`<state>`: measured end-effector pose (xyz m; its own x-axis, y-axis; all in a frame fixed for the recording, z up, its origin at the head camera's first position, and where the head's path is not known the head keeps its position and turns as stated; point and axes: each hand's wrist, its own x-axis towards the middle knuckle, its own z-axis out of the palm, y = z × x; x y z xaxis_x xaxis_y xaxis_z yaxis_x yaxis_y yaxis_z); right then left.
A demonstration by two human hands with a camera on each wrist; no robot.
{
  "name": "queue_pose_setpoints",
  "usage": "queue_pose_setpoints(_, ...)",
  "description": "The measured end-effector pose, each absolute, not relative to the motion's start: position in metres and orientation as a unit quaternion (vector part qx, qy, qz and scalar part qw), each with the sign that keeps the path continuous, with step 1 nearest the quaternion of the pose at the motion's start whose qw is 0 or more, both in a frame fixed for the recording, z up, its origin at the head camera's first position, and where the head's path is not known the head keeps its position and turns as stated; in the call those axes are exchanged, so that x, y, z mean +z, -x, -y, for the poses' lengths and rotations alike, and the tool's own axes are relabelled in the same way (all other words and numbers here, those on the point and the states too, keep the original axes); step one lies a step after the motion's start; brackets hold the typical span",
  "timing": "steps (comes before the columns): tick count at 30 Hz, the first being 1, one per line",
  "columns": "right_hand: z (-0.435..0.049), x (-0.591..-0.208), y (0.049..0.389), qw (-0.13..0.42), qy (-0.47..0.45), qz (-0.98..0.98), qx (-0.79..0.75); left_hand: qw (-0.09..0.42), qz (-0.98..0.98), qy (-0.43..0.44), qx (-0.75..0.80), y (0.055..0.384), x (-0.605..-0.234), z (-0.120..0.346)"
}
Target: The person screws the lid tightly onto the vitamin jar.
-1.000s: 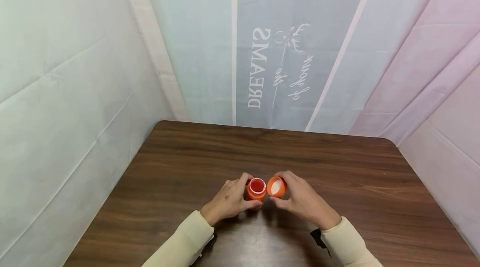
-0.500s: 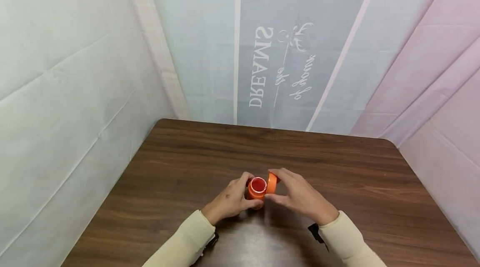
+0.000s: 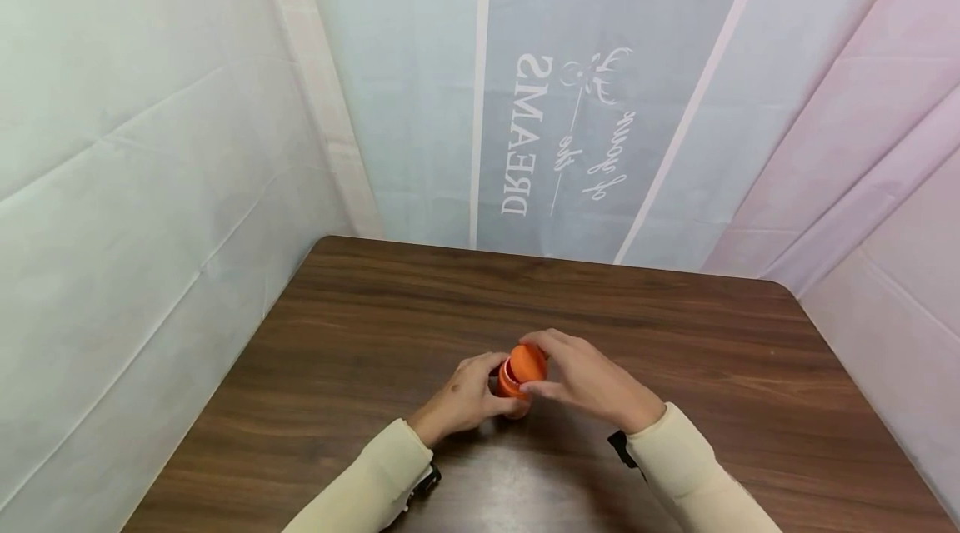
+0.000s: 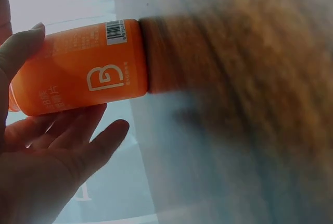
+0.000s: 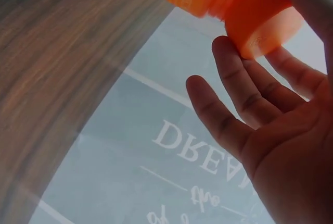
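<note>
An orange pill bottle (image 4: 86, 67) with white print and a barcode stands upright on the table. My left hand (image 3: 465, 396) grips it round the body, thumb on the near side. My right hand (image 3: 588, 375) pinches the orange screw cap (image 3: 529, 363) between thumb and fingers. The cap is tilted over the bottle's mouth, and a sliver of the white-edged red opening shows at its left. In the right wrist view, the cap (image 5: 265, 21) meets the bottle's neck at an angle, with the little finger held away from it.
A dark wood-grain table (image 3: 360, 308) lies under both hands. Behind it hangs a grey-blue cloth (image 3: 570, 0) with mirrored white lettering. Pale cloth walls (image 3: 150, 183) close off the left and right sides.
My right hand has moved left and turned the cap over, from its inside facing up to its top facing up, bringing it onto the bottle's mouth. The left hand keeps its grip.
</note>
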<state>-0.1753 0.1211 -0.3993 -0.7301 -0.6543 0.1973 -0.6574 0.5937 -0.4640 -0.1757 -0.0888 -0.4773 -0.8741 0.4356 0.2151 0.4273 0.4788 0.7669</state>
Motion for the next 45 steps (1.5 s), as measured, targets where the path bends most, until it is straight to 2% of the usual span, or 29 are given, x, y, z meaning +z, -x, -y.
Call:
queue_pose_setpoints(7,-0.112,-0.394,0.177,-0.012,-0.386,0.900,0.203,0.012,-0.854,-0.238,0.463,0.176,-0.481,0.088)
queue_pose_setpoints(21,-0.107,-0.389,0.178,-0.007,-0.405,0.901,0.155,0.014,-0.844,-0.258,0.469,0.173,-0.487,0.086)
queue_pose_setpoints(45,-0.142,-0.397,0.168,0.000,-0.364,0.910,0.200,0.083,-0.869,-0.267,0.409,0.174,-0.466,0.063)
